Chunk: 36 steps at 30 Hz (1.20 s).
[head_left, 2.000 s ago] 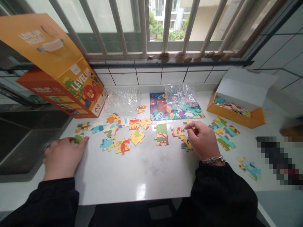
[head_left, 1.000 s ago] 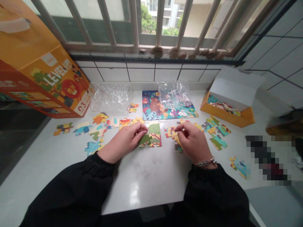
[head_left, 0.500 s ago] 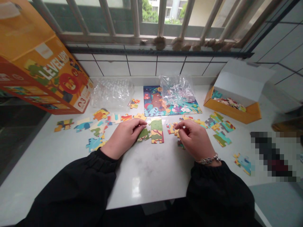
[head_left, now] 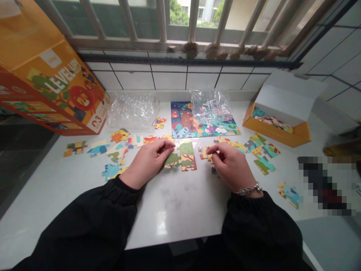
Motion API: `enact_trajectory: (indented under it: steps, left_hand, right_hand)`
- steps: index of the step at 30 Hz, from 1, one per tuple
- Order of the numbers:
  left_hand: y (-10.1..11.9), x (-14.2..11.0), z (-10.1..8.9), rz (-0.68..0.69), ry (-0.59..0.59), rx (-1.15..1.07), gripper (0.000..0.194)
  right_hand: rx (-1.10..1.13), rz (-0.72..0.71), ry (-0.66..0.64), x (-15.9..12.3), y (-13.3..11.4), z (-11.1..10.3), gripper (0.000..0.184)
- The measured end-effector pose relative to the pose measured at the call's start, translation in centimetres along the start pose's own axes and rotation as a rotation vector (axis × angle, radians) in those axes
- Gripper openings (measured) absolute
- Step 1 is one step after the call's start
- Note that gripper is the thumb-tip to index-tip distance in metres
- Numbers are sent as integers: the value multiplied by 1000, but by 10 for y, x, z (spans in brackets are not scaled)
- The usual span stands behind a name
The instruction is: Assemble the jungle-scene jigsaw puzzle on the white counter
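My left hand (head_left: 150,162) is closed on a green jigsaw puzzle piece (head_left: 172,161) with a brown branch on it, pinched at its upper left. That piece touches the left side of two joined puzzle pieces (head_left: 186,155), green above and yellow, green and red below. My right hand (head_left: 230,165), with a bracelet at the wrist, is curled beside a yellow and orange puzzle piece (head_left: 205,152). Its thumb and forefinger are bent together, and whatever is between them, if anything, is hidden. Another dark piece (head_left: 214,170) is partly covered by this hand.
Loose puzzle pieces lie left (head_left: 113,171) and right (head_left: 264,165). Behind are a picture board (head_left: 183,130) partly under clear plastic, another plastic wrapper (head_left: 132,111), a tall orange box (head_left: 64,94) and an open yellow box (head_left: 278,133). A barred window (head_left: 191,22) is above.
The green piece in my left hand has shifted slightly, and the joined pieces beside it have tilted a little to the right. My right hand has stayed nearly still.
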State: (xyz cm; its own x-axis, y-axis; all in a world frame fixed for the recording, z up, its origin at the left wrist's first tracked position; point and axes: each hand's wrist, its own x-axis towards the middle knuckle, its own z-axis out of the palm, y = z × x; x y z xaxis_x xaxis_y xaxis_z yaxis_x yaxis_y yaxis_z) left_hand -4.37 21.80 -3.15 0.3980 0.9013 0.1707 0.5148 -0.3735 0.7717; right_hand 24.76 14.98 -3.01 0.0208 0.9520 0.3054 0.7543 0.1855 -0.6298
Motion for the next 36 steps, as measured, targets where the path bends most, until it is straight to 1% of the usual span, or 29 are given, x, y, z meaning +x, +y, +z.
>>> enact_trajectory:
  steps: [6, 12, 16, 18, 19, 21, 22, 24, 26, 28, 30, 32, 33, 35, 36]
  left_hand:
    - [5, -2, 5, -30, -58, -43, 23]
    - [7, -5, 8, -29, -102, -55, 22]
    - [15, -10, 6, 32, -206, -95, 13]
    - [22, -17, 2, 66, -246, -89, 14]
    - [25, -21, -2, 74, -247, -69, 16]
    - [28, -35, -15, 64, -208, -1, 20]
    - [26, -44, -25, 44, -173, 46, 22]
    - [17, -65, -50, -19, -97, 142, 24]
    - [-1, -89, -81, -147, -15, 235, 27]
    - [-21, -112, -115, -283, 93, 379, 31]
    - [-41, -129, -145, -415, 174, 535, 39]
    - [-57, -138, -168, -541, 200, 630, 41]
    - [-64, -139, -176, -566, 203, 668, 43]
    - [-76, -138, -185, -559, 132, 724, 44]
    - [-81, -136, -187, -523, 110, 755, 43]
  right_hand:
    - [19, 3, -13, -1, 1, 0, 20]
    - [3, 7, -27, -1, 1, 0, 19]
    - [-4, 19, -39, -1, 1, 0, 20]
    - [-15, 23, -38, -2, 1, 0, 20]
    - [-21, 25, -38, -2, 1, 0, 20]
    - [-24, 28, -46, -2, 1, 0, 20]
    - [-23, 28, -48, -2, 1, 0, 20]
    - [-18, 26, -50, -2, 1, 0, 20]
    - [-13, 26, -53, -2, 1, 0, 20]
    - [-11, 32, -57, -2, 1, 1, 21]
    - [-12, 37, -59, -3, 2, 1, 21]
    - [-10, 39, -64, -3, 2, 2, 21]
    - [-11, 39, -68, -3, 3, 2, 20]
    - [-16, 38, -69, -3, 3, 2, 21]
    - [-21, 37, -68, -3, 3, 2, 21]
